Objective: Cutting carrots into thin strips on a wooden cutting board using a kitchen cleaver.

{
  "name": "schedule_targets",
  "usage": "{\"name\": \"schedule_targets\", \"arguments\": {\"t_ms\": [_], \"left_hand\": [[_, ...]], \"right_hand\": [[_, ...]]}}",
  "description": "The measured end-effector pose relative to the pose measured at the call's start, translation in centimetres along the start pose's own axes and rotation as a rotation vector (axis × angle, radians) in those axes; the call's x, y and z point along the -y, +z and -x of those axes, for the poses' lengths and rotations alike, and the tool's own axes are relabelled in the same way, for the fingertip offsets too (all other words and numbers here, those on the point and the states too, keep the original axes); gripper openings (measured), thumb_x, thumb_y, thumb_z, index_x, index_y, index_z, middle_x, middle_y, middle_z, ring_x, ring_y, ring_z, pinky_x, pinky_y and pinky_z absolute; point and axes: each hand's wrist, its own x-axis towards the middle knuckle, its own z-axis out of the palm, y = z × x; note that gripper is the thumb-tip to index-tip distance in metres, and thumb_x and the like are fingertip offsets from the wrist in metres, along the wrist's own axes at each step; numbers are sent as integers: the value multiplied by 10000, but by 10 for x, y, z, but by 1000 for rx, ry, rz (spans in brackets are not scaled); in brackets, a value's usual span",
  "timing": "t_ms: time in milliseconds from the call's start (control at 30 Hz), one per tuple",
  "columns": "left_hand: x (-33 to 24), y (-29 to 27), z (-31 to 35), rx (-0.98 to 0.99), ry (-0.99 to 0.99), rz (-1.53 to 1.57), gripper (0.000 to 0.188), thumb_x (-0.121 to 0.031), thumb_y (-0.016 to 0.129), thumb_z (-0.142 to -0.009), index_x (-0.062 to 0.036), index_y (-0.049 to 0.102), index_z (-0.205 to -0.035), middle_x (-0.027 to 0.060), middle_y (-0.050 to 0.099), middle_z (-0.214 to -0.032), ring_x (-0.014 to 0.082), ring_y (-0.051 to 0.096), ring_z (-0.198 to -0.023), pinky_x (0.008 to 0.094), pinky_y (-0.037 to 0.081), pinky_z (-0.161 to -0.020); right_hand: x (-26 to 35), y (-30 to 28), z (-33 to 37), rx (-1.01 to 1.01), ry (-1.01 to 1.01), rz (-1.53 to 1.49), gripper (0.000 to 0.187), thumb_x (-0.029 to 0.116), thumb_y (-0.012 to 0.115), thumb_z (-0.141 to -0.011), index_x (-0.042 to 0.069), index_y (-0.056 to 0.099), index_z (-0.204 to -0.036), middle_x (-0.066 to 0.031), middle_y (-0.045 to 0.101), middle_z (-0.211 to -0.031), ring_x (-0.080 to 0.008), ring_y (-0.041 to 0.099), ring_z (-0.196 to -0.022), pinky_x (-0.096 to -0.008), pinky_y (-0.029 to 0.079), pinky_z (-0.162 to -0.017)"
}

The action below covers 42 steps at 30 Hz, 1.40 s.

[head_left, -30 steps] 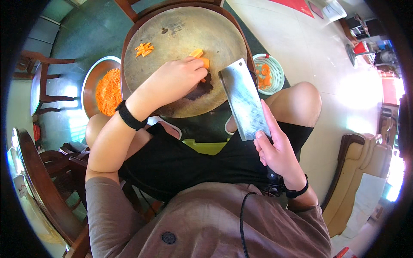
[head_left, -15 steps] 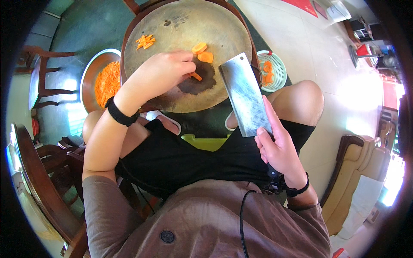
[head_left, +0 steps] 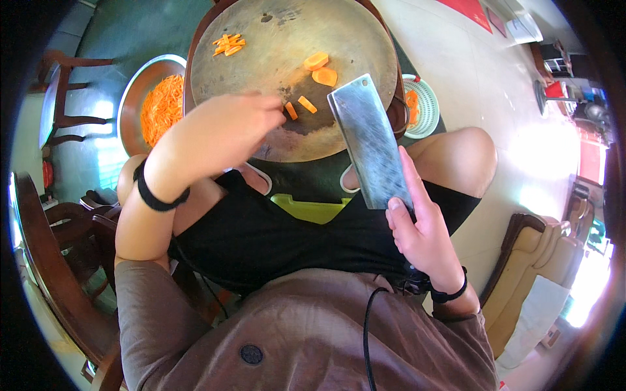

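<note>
My right hand (head_left: 422, 231) is closed on the handle of a cleaver (head_left: 372, 140), whose broad grey blade is raised at the near right edge of a round wooden chopping board (head_left: 261, 78). My left hand (head_left: 244, 120) hovers over the near left of the board, blurred by motion, so I cannot tell whether its fingers hold anything. Just right of its fingertips lie a carrot stick (head_left: 291, 111) and a second carrot stick (head_left: 307, 104). Farther back are two carrot slices (head_left: 321, 70), and a small pile of carrot sticks (head_left: 229, 45) sits at the far left.
Left of the board stands a metal bowl (head_left: 130, 98) of shredded carrot (head_left: 163, 111). A pale green plastic basket (head_left: 427, 107) with carrot pieces is at the right. Wooden chairs (head_left: 55, 260) stand at the left, a beige padded seat (head_left: 528, 260) at the right.
My left hand has drawn back leftward from the carrot sticks, uncovering a second one. The view has shifted slightly; the cleaver stays raised in my right hand.
</note>
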Motion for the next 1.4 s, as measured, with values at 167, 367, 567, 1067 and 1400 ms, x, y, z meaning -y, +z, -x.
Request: {"name": "schedule_targets", "arguments": {"t_ms": [167,367,567,1067,1400], "left_hand": [[-34,6,17,-14,-20,5,581,-69,630,-878,108,591,-1430,224,615,-1473,387,644,-1280,447,552,-1051],[-40,14,21,-37,16,-108,603,-139,660,-893,157,578,-1412,286,544,-1554,399,595,-1346,441,540,-1059],[-39,16,20,-9,14,-140,624,-192,700,-915,162,575,-1414,288,534,-1569,383,575,-1374,438,533,-1071],[-36,15,16,-16,13,-84,605,-98,712,-820,161,620,-1359,255,638,-1419,380,614,-1302,420,575,-989],[-32,9,12,44,1,-109,509,-50,731,-783,103,677,-1266,193,704,-1262,378,660,-1180,455,602,-894]], "right_hand": [[11,8,-6,54,-135,159,734,11,510,-1081,81,213,-1749,-292,578,-1542,-436,753,-1084,-379,561,-952],[19,22,-16,61,-289,266,795,-55,526,-1038,107,225,-1756,-269,703,-1008,-409,723,-841,-414,581,-811],[22,31,-22,83,-309,317,854,-79,560,-995,125,233,-1758,-218,661,-903,-399,689,-780,-458,569,-788],[36,56,-21,61,-324,731,976,-65,604,-889,111,207,-1763,-161,602,-806,-334,644,-558,-455,566,-533],[28,42,16,98,-244,836,967,-50,612,-890,136,237,-1761,-144,596,-792,-316,629,-528,-463,561,-513]]}}
